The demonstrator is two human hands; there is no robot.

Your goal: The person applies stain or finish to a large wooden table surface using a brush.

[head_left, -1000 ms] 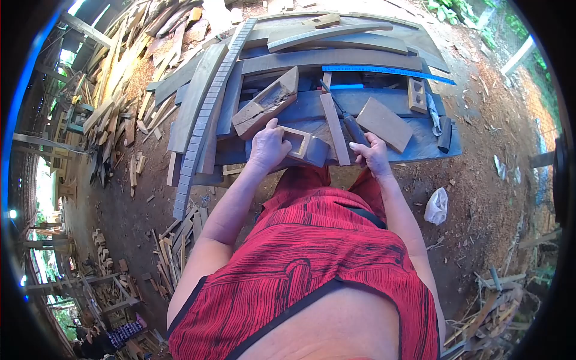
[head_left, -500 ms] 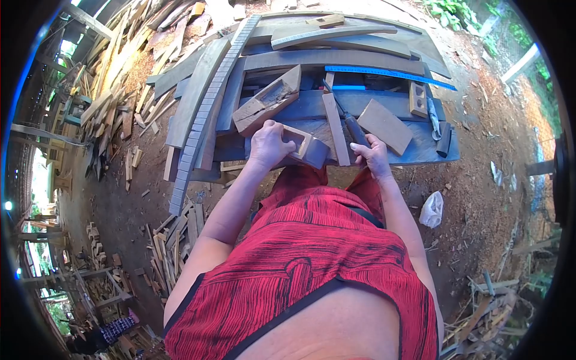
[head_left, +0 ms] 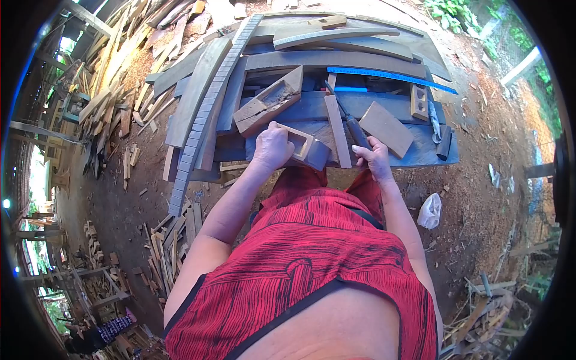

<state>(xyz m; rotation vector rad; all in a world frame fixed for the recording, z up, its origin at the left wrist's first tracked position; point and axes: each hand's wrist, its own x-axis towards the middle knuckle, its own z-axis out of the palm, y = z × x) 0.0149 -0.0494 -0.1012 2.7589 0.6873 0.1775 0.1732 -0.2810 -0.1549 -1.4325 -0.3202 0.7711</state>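
Observation:
At the near edge of the wooden bench, my left hand (head_left: pixel 274 146) is closed on the left end of a hollowed wooden block (head_left: pixel 312 150). My right hand (head_left: pixel 374 158) grips the dark handle of a long thin tool (head_left: pixel 356 129), whose shaft points up and left across a narrow wooden strip (head_left: pixel 337 129). Behind my left hand lies a larger hollowed wooden piece (head_left: pixel 268 102). A flat rectangular board (head_left: pixel 386 129) rests just beyond my right hand.
A blue ruler (head_left: pixel 393 78) lies across the bench (head_left: pixel 300 110). A small block with holes (head_left: pixel 419 102) and a dark cylinder (head_left: pixel 444 142) are at its right. Long boards extend left. A white bag (head_left: pixel 429 211) is on the ground.
The hands, block and tool look nearly the same. The block's right end has shifted very slightly, and the whole view has moved a little.

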